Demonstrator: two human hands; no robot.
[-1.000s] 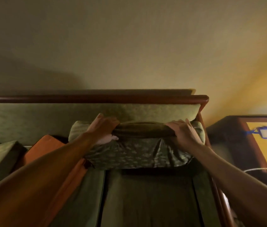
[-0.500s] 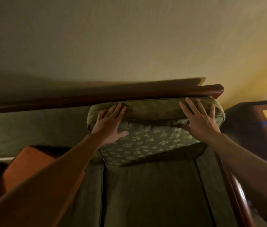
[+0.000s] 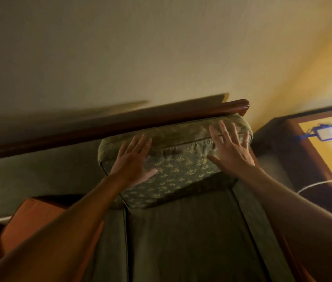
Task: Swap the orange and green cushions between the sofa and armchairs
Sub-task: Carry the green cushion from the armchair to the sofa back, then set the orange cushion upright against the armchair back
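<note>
A green cushion [image 3: 181, 171] with a small leaf pattern leans upright against the sofa's backrest at the right end of the seat. My left hand [image 3: 133, 161] lies flat on its left part, fingers spread. My right hand [image 3: 231, 148] rests flat on its upper right corner, fingers apart. Neither hand grips it. An orange cushion [image 3: 30, 226] lies on the seat to the left, partly hidden behind my left forearm.
The green sofa [image 3: 181, 241] has a dark wooden top rail [image 3: 161, 115] along the wall. A dark wooden side table [image 3: 295, 151] stands to the right, with a blue-framed tag [image 3: 328, 133] and a white cable [image 3: 324, 183] near it.
One second ago both hands gripped the cushion's top edge. Since then they lifted it upright against the backrest, let go, and now press flat on it. The view has tilted.
</note>
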